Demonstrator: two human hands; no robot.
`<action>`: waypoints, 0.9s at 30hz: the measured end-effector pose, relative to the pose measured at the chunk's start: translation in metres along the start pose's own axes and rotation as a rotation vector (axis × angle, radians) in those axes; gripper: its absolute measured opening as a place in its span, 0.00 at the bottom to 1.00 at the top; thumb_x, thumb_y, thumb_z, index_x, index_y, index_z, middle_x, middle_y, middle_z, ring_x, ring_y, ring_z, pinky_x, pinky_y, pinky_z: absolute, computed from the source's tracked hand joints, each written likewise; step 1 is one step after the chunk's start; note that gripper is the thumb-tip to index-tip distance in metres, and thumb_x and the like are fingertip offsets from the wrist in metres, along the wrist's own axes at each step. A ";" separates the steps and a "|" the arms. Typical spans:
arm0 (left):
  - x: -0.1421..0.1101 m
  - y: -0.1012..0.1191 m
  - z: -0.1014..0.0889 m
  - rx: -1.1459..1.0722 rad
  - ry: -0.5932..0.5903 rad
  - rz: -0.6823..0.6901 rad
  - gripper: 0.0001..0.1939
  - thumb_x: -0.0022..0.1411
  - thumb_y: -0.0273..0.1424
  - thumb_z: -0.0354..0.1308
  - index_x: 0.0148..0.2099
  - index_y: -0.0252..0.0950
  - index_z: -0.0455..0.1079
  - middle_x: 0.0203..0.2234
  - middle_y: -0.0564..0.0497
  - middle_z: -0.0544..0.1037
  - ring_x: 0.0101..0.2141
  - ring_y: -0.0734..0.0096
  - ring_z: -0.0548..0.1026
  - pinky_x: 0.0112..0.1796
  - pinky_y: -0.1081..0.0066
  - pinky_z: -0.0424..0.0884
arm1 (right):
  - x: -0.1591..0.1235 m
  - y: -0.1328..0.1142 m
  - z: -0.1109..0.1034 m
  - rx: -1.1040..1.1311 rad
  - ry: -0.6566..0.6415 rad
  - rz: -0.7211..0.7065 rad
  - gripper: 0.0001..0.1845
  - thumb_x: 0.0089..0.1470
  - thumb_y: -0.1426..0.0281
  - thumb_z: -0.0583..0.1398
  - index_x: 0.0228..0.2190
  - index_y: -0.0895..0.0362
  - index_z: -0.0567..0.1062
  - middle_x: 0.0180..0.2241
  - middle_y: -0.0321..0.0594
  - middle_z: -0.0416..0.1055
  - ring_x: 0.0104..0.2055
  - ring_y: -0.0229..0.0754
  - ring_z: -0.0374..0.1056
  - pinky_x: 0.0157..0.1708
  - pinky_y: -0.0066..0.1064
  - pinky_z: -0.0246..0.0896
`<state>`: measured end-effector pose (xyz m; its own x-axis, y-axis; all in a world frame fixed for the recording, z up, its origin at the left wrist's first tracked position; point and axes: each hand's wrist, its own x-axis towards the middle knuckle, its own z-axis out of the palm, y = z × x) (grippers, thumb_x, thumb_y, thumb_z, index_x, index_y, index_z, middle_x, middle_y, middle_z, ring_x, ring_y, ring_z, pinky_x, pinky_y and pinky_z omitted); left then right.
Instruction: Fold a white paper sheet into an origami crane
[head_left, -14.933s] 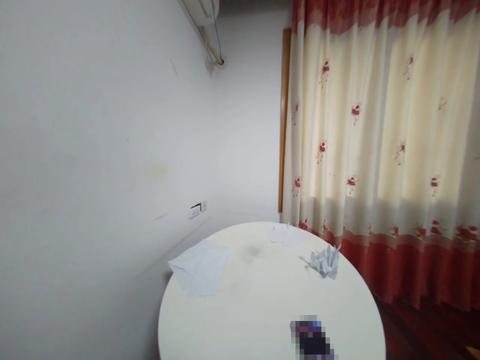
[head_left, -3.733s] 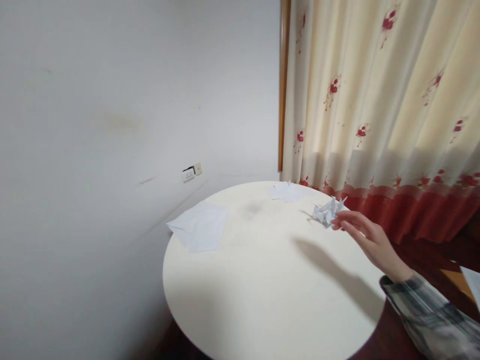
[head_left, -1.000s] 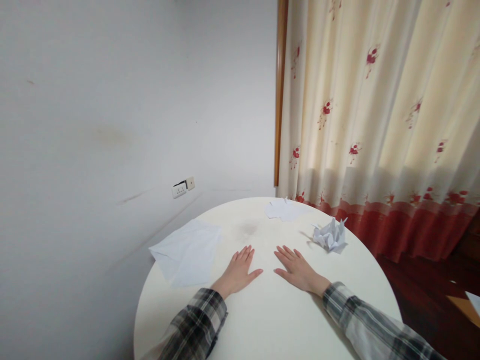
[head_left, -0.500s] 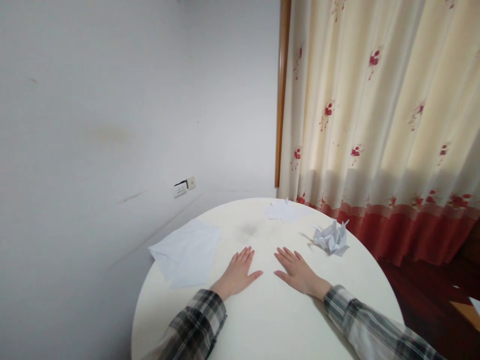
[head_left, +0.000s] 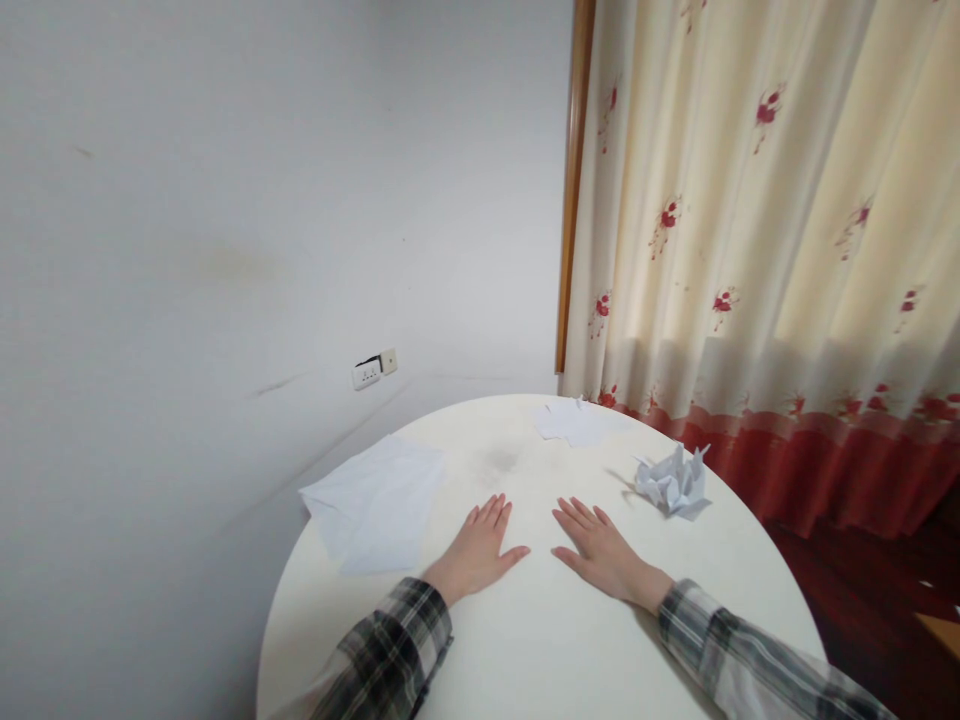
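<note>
The left hand [head_left: 476, 552] and right hand [head_left: 602, 555] lie palm down on the table [head_left: 555, 665], both released, thumbs pointing inward — flat white paper [head_left: 382, 508] left of the left hand, crumpled-looking folded paper [head_left: 673, 484] beyond and right of the right hand.

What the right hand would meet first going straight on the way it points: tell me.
Ahead of the right hand, the table looks free across a grey smudge to its far rim; beyond, probably the wall. The thumb might brush the left hand first; depth is unclear.
</note>
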<state>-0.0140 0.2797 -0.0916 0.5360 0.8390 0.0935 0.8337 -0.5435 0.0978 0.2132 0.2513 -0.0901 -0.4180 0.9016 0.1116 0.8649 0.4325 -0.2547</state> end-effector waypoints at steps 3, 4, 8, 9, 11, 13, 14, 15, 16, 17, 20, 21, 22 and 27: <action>0.000 -0.003 0.000 0.010 0.014 0.010 0.40 0.56 0.54 0.30 0.60 0.29 0.42 0.58 0.41 0.43 0.57 0.59 0.41 0.54 0.59 0.41 | 0.000 0.000 0.001 -0.002 0.003 -0.007 0.33 0.52 0.50 0.40 0.55 0.53 0.50 0.59 0.39 0.40 0.60 0.47 0.33 0.55 0.45 0.30; 0.001 -0.003 0.000 0.014 0.020 0.017 0.40 0.56 0.54 0.31 0.60 0.29 0.43 0.58 0.41 0.44 0.57 0.59 0.42 0.54 0.59 0.42 | 0.000 0.000 0.001 -0.006 0.009 -0.011 0.33 0.52 0.50 0.40 0.55 0.54 0.50 0.58 0.39 0.40 0.60 0.47 0.34 0.55 0.46 0.30; 0.007 -0.001 -0.004 0.039 0.082 0.034 0.36 0.56 0.53 0.34 0.56 0.30 0.52 0.55 0.40 0.54 0.54 0.57 0.51 0.52 0.60 0.49 | 0.002 -0.002 -0.001 -0.034 0.060 -0.039 0.32 0.53 0.51 0.43 0.54 0.55 0.54 0.57 0.43 0.46 0.58 0.49 0.39 0.54 0.44 0.36; 0.010 0.001 -0.005 0.046 0.107 0.026 0.34 0.57 0.52 0.35 0.54 0.30 0.55 0.53 0.40 0.58 0.53 0.56 0.54 0.51 0.61 0.50 | 0.003 -0.003 -0.001 -0.041 0.089 -0.047 0.31 0.53 0.52 0.44 0.52 0.56 0.57 0.56 0.44 0.50 0.57 0.50 0.42 0.53 0.43 0.38; 0.014 0.005 -0.004 0.053 0.166 -0.007 0.31 0.57 0.51 0.37 0.50 0.31 0.59 0.48 0.40 0.63 0.50 0.56 0.58 0.50 0.61 0.52 | 0.006 -0.005 -0.002 -0.048 0.157 -0.058 0.27 0.53 0.54 0.46 0.49 0.57 0.61 0.53 0.46 0.55 0.55 0.49 0.46 0.53 0.41 0.41; 0.018 0.008 0.000 0.046 0.211 -0.036 0.29 0.58 0.49 0.37 0.50 0.32 0.59 0.49 0.40 0.62 0.51 0.57 0.57 0.50 0.61 0.51 | 0.007 -0.007 -0.002 -0.041 0.188 -0.060 0.26 0.53 0.55 0.46 0.48 0.56 0.63 0.52 0.46 0.56 0.54 0.49 0.48 0.53 0.40 0.42; 0.019 0.008 0.002 0.036 0.208 -0.035 0.29 0.59 0.49 0.37 0.52 0.33 0.57 0.51 0.41 0.59 0.52 0.57 0.54 0.51 0.60 0.49 | 0.008 -0.007 -0.002 -0.035 0.175 -0.057 0.26 0.53 0.55 0.46 0.49 0.55 0.62 0.53 0.45 0.54 0.55 0.49 0.47 0.53 0.41 0.41; 0.020 0.008 0.003 0.022 0.185 -0.027 0.29 0.59 0.49 0.36 0.55 0.35 0.54 0.54 0.43 0.55 0.54 0.57 0.51 0.52 0.59 0.47 | 0.008 -0.007 -0.001 -0.028 0.149 -0.051 0.27 0.53 0.54 0.45 0.50 0.54 0.59 0.54 0.44 0.52 0.56 0.49 0.44 0.53 0.42 0.40; 0.020 0.007 0.005 0.007 0.151 -0.013 0.29 0.59 0.49 0.35 0.56 0.38 0.51 0.56 0.45 0.51 0.56 0.57 0.47 0.52 0.58 0.46 | 0.009 -0.006 -0.001 -0.021 0.116 -0.045 0.28 0.53 0.53 0.45 0.52 0.53 0.56 0.56 0.43 0.48 0.57 0.49 0.42 0.54 0.44 0.38; 0.020 0.006 0.005 -0.008 0.113 0.002 0.29 0.59 0.49 0.35 0.58 0.41 0.48 0.57 0.47 0.48 0.56 0.57 0.44 0.53 0.56 0.44 | 0.009 -0.005 -0.001 -0.015 0.081 -0.038 0.29 0.53 0.52 0.43 0.54 0.51 0.54 0.57 0.41 0.45 0.58 0.49 0.38 0.54 0.45 0.36; 0.019 0.004 0.005 -0.038 0.048 0.025 0.29 0.59 0.51 0.33 0.59 0.46 0.45 0.59 0.51 0.45 0.57 0.58 0.40 0.53 0.53 0.41 | 0.009 -0.004 0.000 -0.002 0.016 -0.026 0.32 0.52 0.49 0.41 0.55 0.50 0.50 0.59 0.39 0.39 0.60 0.48 0.33 0.54 0.47 0.31; 0.019 0.003 0.005 -0.043 0.043 0.025 0.29 0.58 0.51 0.32 0.59 0.46 0.45 0.59 0.51 0.45 0.57 0.58 0.40 0.53 0.53 0.41 | 0.009 -0.004 0.000 0.000 0.009 -0.025 0.33 0.52 0.49 0.41 0.55 0.50 0.50 0.59 0.39 0.39 0.60 0.48 0.33 0.54 0.47 0.31; 0.019 0.003 0.004 -0.046 0.040 0.023 0.29 0.58 0.51 0.32 0.59 0.46 0.45 0.59 0.51 0.45 0.57 0.58 0.39 0.53 0.53 0.40 | 0.009 -0.004 0.000 0.001 0.005 -0.022 0.33 0.51 0.48 0.41 0.55 0.50 0.50 0.59 0.39 0.39 0.60 0.48 0.33 0.54 0.46 0.31; 0.017 0.004 0.001 -0.046 0.017 0.037 0.30 0.58 0.52 0.33 0.59 0.46 0.43 0.59 0.51 0.44 0.57 0.58 0.38 0.53 0.53 0.40 | 0.007 -0.006 -0.002 0.012 0.021 -0.022 0.33 0.51 0.48 0.40 0.55 0.50 0.51 0.58 0.39 0.41 0.60 0.47 0.34 0.54 0.46 0.31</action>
<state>-0.0018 0.2918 -0.0911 0.5633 0.8182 0.1147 0.8063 -0.5747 0.1399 0.2059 0.2555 -0.0862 -0.4305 0.8921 0.1371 0.8523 0.4518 -0.2635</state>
